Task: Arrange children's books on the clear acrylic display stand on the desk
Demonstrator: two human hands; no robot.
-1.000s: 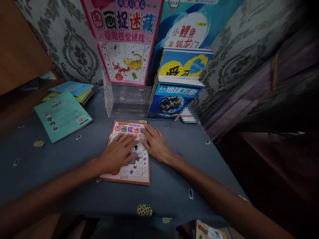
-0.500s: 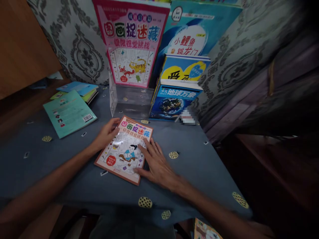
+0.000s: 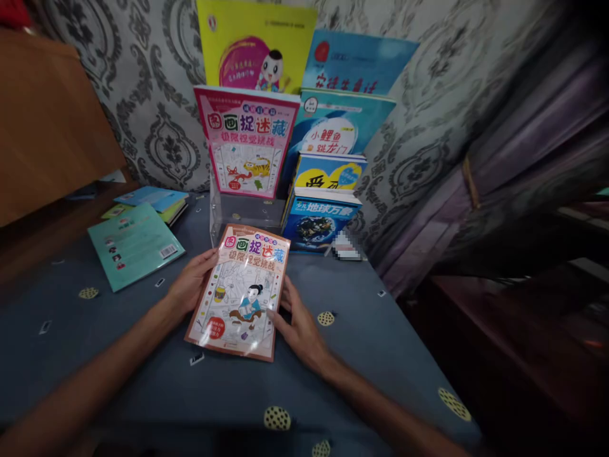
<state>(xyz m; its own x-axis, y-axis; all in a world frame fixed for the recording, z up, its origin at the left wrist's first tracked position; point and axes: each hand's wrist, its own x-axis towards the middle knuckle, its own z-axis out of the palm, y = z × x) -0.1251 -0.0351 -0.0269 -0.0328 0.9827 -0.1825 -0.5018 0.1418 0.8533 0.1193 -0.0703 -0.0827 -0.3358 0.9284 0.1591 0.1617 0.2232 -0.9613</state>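
Observation:
A thin picture book (image 3: 240, 292) with an orange-brown border and a seated figure in blue on its cover is held between my two hands. Its top end tilts up off the table, in front of the clear book rack (image 3: 215, 219). My left hand (image 3: 193, 282) grips the left edge, fingers partly behind the book. On the right edge, my right hand (image 3: 299, 327) has its thumb on the cover and its other fingers behind. A pink book (image 3: 250, 143) with a similar cover stands in the rack just beyond.
Right of the pink book stand a blue globe book (image 3: 321, 222), a yellow-and-blue book (image 3: 328, 171) and a teal book (image 3: 345, 120). A yellow-green book (image 3: 257, 44) rises behind. At left lies a teal book (image 3: 136, 247) on a small pile. A curtain (image 3: 442, 190) hangs at right.
The picture book has been lifted from lying flat to tilted up. My right hand has gone from lying on the cover to gripping the right edge. The view has tilted upward.

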